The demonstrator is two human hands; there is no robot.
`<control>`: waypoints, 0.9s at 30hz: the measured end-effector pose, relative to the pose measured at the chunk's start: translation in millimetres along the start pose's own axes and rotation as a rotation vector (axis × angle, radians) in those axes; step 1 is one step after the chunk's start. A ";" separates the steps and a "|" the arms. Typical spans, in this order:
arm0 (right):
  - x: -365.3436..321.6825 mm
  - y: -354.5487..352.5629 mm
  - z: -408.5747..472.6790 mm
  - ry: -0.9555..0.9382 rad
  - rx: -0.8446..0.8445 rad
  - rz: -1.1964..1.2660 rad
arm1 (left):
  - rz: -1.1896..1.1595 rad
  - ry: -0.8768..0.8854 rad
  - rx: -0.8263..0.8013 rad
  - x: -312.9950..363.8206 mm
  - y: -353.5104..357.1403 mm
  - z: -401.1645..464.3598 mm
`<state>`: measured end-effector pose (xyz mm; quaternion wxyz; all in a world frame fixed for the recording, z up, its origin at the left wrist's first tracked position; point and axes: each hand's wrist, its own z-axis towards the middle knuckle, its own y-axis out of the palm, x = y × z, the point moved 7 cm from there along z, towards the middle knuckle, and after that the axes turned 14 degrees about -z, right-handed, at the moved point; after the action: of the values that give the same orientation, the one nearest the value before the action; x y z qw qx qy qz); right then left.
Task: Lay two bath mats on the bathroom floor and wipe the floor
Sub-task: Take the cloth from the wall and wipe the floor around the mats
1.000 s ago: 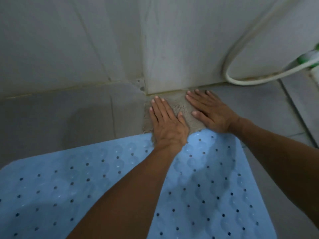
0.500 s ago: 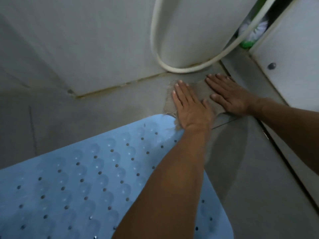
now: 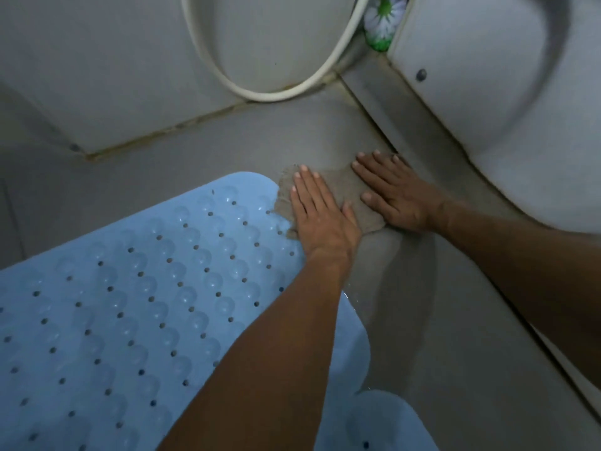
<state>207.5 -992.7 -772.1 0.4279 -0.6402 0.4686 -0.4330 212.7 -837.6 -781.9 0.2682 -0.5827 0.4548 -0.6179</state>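
A brownish-grey cloth [image 3: 344, 193] lies flat on the grey tiled floor [image 3: 260, 138], its left edge overlapping the corner of a light blue bath mat [image 3: 136, 288] with bubbles and holes. My left hand [image 3: 322, 216] presses flat on the cloth's left half, fingers straight. My right hand [image 3: 393, 193] presses flat on its right half, fingertips near the floor's raised ledge. A second blue mat [image 3: 387, 421] shows at the bottom edge, partly hidden by my left forearm.
A white hose [image 3: 283, 92] loops down the wall to the floor ahead. A green and white brush [image 3: 380, 21] stands in the far corner. A white toilet base [image 3: 507, 118] on a raised ledge fills the right side. A wet streak runs along the floor beside the mat.
Both hands have slid the cloth to the right along the floor and pulled it back from the wall toward the mat corner. The view swung right, bringing the toilet base in.
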 end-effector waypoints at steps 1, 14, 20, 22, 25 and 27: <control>-1.5 5.6 -18.5 0.004 0.006 -0.002 | -0.014 0.004 -0.007 5.0 3.4 -16.9; -36.4 60.7 -246.1 0.042 -0.019 0.011 | -0.099 0.094 -0.112 55.4 48.7 -238.8; -35.8 61.8 -252.0 0.023 -0.007 0.072 | 0.016 0.125 -0.159 54.5 54.8 -242.4; -35.3 63.9 -251.7 0.017 -0.002 0.071 | 0.023 0.127 -0.147 55.2 56.0 -240.6; -35.2 63.9 -251.6 0.025 0.017 0.077 | 0.030 0.127 -0.151 54.3 58.6 -238.3; -35.5 64.1 -251.8 0.028 0.035 0.085 | 0.049 0.112 -0.205 52.7 63.8 -237.1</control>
<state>-54.3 -1006.5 -773.6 0.4505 -0.6060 0.4937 -0.4314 -37.8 -852.1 -790.6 0.1964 -0.5604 0.5438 -0.5930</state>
